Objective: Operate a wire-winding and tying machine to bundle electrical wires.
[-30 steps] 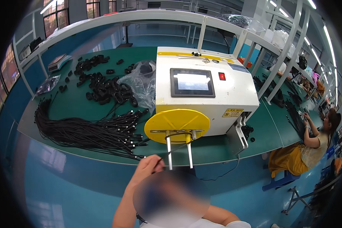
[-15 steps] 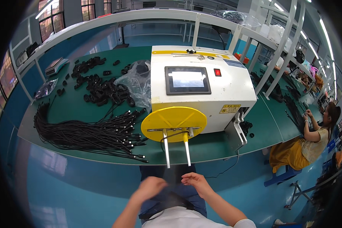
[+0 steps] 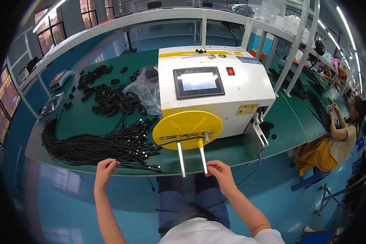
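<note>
A black cable (image 3: 166, 143) runs leftward from the two pegs on a round yellow winding disc (image 3: 171, 123). At the front edge of the bench, my left hand (image 3: 105, 171) is closed in a pinch on this cable. Beside it lies a large bundle of black cables (image 3: 81, 144) with light metal plugs at their right ends. My right hand (image 3: 221, 175) has thumb and fingers together at the tip of the right winding peg (image 3: 203, 156), seemingly touching it. The left peg (image 3: 180, 160) stands beside it. Behind the disc sits a white winding machine (image 3: 236, 89).
Coiled black cables (image 3: 110, 95) lie behind the bundle, next to a clear plastic bag (image 3: 144, 91). A metal bracket (image 3: 256, 136) sticks out at the machine's right. Overhead runs a white shelf frame (image 3: 142, 16). At far right a person (image 3: 341, 138) sits handling cables.
My left hand has moved left and up to the bundle's front edge and now pinches the cable, which stretches from the disc. My right hand has risen to the right peg's tip.
</note>
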The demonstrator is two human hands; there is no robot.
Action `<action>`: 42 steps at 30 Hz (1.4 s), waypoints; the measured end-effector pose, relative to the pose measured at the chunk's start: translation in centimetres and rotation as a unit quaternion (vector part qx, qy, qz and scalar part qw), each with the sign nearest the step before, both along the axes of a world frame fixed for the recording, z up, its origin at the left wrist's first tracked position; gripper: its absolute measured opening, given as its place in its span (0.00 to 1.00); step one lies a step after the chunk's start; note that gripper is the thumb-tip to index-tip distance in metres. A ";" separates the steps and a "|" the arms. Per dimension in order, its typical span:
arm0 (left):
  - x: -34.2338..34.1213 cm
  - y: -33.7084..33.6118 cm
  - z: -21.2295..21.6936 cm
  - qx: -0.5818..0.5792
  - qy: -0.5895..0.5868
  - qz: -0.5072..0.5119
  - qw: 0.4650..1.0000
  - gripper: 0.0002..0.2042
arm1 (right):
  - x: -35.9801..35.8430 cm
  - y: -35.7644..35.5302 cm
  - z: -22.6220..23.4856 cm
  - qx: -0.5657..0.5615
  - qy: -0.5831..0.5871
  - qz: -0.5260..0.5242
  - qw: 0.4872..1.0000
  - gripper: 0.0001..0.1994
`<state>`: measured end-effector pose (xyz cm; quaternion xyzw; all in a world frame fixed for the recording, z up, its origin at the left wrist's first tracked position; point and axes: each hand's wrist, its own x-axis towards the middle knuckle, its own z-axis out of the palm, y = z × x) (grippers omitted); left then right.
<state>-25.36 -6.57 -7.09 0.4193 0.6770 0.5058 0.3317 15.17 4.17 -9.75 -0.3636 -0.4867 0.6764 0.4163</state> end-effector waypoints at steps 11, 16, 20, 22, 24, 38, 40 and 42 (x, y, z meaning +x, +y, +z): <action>0.0 0.5 -1.5 0.003 -0.029 -0.005 1.000 0.08 | -2.7 1.9 1.8 0.056 -0.014 -0.013 0.998 0.07; 0.1 0.6 -1.3 0.006 -0.043 -0.007 0.999 0.08 | -2.8 1.9 0.6 0.047 -0.021 0.001 0.999 0.06; 0.2 0.5 -1.2 0.009 -0.046 -0.004 0.999 0.08 | -2.7 1.7 0.2 0.039 -0.024 0.000 0.999 0.07; 0.1 0.5 -1.2 0.010 -0.051 -0.005 0.999 0.08 | -2.7 1.6 0.1 0.036 -0.026 0.001 0.999 0.07; 0.0 0.4 -1.3 0.010 -0.060 -0.007 0.998 0.07 | -2.7 1.5 0.0 0.028 -0.031 0.002 0.999 0.07; 5.4 2.1 4.2 0.109 0.093 -0.174 0.974 0.06 | -2.1 1.3 -1.1 0.016 -0.033 0.006 0.999 0.07; 6.2 2.0 5.0 0.127 0.135 -0.192 0.964 0.07 | -1.9 1.2 -1.4 0.015 -0.030 0.005 0.999 0.08; 6.5 1.9 5.2 0.126 0.148 -0.193 0.962 0.07 | -2.0 1.1 -1.3 0.012 -0.032 0.008 0.999 0.08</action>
